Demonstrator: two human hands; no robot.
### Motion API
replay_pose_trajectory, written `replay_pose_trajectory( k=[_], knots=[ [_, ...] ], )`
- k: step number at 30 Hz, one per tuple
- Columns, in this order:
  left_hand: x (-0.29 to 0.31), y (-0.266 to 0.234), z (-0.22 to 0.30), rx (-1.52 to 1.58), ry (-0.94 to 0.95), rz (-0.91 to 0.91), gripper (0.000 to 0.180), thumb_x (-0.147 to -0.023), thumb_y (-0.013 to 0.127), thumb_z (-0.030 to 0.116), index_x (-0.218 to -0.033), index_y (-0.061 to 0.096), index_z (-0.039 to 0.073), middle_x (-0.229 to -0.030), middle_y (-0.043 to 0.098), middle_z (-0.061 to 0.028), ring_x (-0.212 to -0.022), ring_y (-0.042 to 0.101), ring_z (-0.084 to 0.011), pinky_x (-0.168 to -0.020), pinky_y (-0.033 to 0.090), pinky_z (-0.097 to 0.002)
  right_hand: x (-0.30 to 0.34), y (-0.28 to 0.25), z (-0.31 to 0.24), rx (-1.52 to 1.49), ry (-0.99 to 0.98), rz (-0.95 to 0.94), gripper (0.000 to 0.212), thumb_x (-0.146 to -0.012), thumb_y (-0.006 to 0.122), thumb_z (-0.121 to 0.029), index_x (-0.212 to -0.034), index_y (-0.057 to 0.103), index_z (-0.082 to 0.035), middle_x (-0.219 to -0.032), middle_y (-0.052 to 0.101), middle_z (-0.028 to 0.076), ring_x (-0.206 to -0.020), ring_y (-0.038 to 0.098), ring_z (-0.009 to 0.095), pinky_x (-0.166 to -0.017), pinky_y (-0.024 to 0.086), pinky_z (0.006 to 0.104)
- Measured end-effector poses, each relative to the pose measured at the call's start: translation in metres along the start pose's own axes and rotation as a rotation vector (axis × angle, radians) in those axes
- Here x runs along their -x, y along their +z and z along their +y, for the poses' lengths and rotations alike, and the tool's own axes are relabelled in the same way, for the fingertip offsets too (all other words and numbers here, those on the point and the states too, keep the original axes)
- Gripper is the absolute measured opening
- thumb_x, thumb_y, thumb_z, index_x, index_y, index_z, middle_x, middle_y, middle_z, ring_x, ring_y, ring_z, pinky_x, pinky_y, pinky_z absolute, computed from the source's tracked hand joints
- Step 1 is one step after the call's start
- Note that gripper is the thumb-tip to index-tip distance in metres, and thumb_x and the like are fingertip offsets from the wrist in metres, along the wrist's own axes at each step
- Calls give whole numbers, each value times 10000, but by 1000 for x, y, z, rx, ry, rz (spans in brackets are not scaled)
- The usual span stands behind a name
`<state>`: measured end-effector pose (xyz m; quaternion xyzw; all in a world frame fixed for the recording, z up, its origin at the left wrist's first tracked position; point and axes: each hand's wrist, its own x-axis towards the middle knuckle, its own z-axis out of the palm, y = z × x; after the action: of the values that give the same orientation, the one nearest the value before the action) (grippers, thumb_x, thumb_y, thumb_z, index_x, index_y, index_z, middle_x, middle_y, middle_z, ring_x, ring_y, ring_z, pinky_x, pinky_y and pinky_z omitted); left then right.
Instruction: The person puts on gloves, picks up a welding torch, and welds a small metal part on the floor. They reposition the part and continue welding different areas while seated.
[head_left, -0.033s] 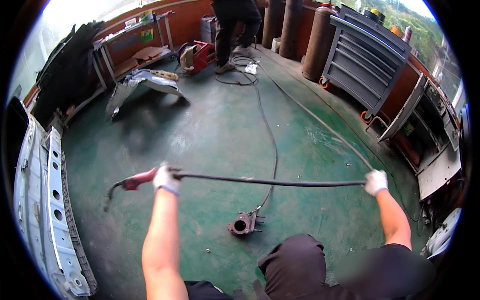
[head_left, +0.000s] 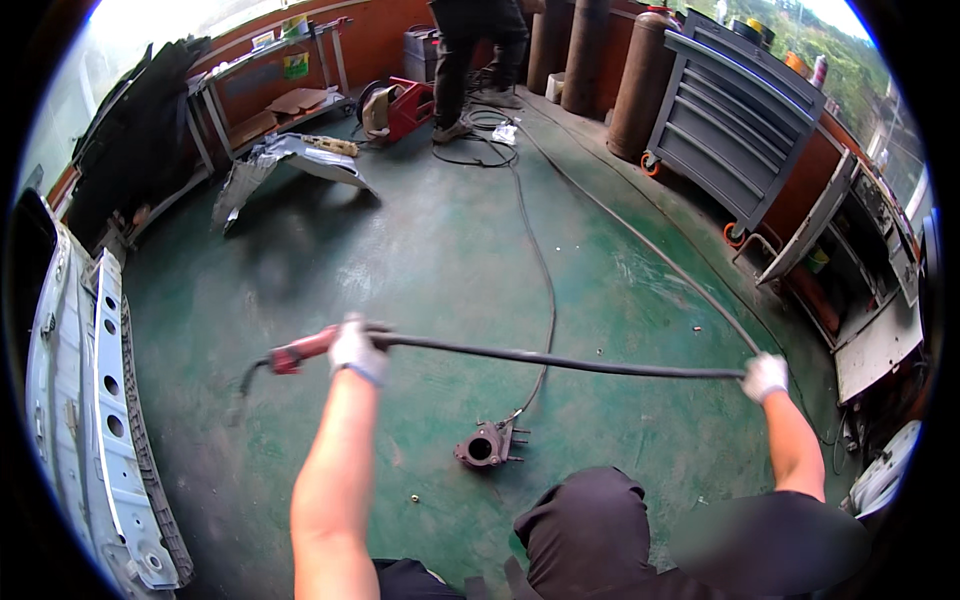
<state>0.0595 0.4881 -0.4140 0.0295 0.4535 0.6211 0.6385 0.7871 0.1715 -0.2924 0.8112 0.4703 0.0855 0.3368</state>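
Note:
A welding torch with a red handle (head_left: 303, 350) and a dark bent neck points left above the floor. My left hand (head_left: 356, 350), in a white glove, is closed around the handle's rear end. From there the torch's thick black cable (head_left: 570, 363) stretches across to my right hand (head_left: 765, 376), also gloved and closed around it. Past that hand the cable runs back toward the far wall. Below the stretched cable, a dark flanged metal part (head_left: 484, 446) with a round bore and studs lies on the floor. A thinner cable (head_left: 540, 265) reaches it; the connection is too small to make out.
A person (head_left: 470, 70) stands at the back beside coiled cable and a red reel-like machine (head_left: 405, 110). Gas cylinders (head_left: 640, 85) and a grey tool cabinet (head_left: 735, 120) line the far right. Body panels lie at left, including a long pierced one (head_left: 112, 400).
My left hand has moved right and slightly up with the torch. My right hand has shifted slightly right and down, still holding the cable.

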Motion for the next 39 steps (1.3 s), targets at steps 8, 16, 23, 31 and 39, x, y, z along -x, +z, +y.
replay_pose_trajectory(
  k=[8, 16, 23, 31, 39],
  knots=[
    [157, 121, -216, -32, -661, -348, 116, -1081, 694, 114, -1079, 584, 79, -810, 576, -37, -615, 544, -188, -649, 555, -406, 253, 229, 253, 214, 506, -798, 560, -934, 783, -447, -1429, 793, -185, -1537, 727, 78, -1415, 696, 210, -1103, 595, 361],
    [189, 114, -244, -269, -672, -553, 170, -1088, 713, 165, -1133, 576, 75, -825, 577, -25, -629, 572, -172, -656, 599, -401, 391, 327, 96, -152, 452, -1133, 673, -905, 772, -590, -1405, 790, -139, -1479, 737, 160, -1381, 697, 322, -1132, 572, 430],
    [64, 92, -122, -236, -256, -281, 170, -1095, 684, 266, -994, 579, 177, -673, 414, 73, -517, 405, -118, -528, 405, -342, 299, 321, -158, -424, -74, -995, 767, -883, 735, -673, -1392, 785, -102, -1444, 742, 213, -1361, 696, 400, -1159, 555, 473],
    [32, 11, -38, -197, -161, -204, 187, -1126, 647, 246, -997, 555, 147, -705, 474, 9, -602, 480, -176, -649, 485, -414, 124, 288, -175, -246, 26, -660, 425, -1011, 702, -395, -1327, 832, -142, -1407, 788, 118, -1301, 754, 324, -1050, 627, 446],
    [173, 87, -141, 123, -307, -473, 261, -1124, 703, 319, -1038, 645, 79, -928, 694, -121, -964, 719, -337, -1056, 589, -546, 7, -44, -272, -1770, -272, -566, 524, -1121, 647, -412, -1434, 687, 6, -1289, 784, 171, -1164, 737, 192, -1005, 586, 338]
  ],
)
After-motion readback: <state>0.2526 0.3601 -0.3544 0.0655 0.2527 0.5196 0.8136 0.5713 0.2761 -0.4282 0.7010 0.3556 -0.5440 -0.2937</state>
